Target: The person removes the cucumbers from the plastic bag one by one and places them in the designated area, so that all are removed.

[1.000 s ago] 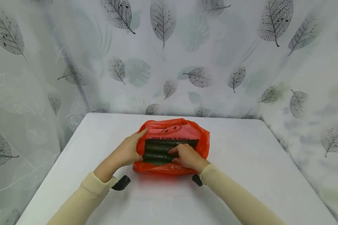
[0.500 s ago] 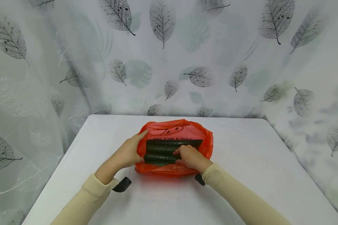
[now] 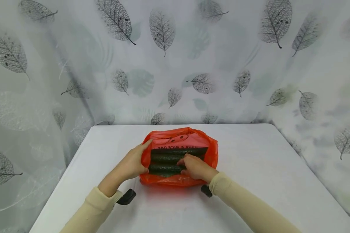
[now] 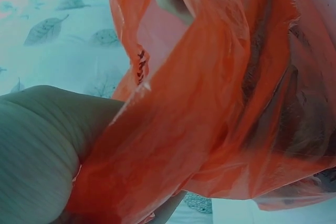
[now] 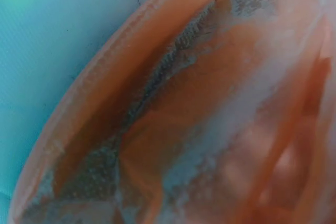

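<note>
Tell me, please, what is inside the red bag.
Long dark-green cucumbers lie side by side in the red bag; the right hand covers part of them, and anything beneath is hidden.

The left sleeve and right sleeve are plain pale-cream fabric terminating in close-fitting wrist cuffs, with a rounded black left module and black right module adjoining the bare left hand and right hand.

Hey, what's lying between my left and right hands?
Dark green cucumbers lie side by side between the left hand and right hand, inside the open red plastic bag; the head view shows it.
</note>
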Motion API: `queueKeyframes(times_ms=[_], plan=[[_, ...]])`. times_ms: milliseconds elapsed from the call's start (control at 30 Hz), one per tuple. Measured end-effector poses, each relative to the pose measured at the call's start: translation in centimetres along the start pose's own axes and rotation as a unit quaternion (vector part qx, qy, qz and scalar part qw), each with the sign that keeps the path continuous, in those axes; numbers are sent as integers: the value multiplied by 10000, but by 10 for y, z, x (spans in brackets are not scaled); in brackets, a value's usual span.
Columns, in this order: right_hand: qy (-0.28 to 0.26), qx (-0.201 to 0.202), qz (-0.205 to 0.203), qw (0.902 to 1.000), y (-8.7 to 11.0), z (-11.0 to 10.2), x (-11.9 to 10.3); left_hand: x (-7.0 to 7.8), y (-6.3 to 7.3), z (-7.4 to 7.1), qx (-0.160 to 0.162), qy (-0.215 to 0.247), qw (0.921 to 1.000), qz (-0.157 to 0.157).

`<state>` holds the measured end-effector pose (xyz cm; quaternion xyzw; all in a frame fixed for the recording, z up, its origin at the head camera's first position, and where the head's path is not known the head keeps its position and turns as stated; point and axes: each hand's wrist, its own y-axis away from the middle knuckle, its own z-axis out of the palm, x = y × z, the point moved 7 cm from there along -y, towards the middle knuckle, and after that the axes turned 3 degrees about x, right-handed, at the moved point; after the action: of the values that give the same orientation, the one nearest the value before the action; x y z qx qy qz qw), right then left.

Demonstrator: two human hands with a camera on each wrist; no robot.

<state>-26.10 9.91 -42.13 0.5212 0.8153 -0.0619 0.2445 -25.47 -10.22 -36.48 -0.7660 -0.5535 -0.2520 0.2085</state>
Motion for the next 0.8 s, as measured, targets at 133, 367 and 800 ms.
queueKeyframes(times_ms=[133, 367, 800], plan=[[-85, 64, -69, 9999, 2, -2, 0, 1, 0, 0, 14, 3, 10000, -9], [-667, 192, 43, 9976, 1, -2, 10, 2, 0, 2, 32, -16, 10000, 25], [-1443, 549, 15, 9880, -2, -6, 22, 2, 0, 0, 97, -41, 9999, 70]])
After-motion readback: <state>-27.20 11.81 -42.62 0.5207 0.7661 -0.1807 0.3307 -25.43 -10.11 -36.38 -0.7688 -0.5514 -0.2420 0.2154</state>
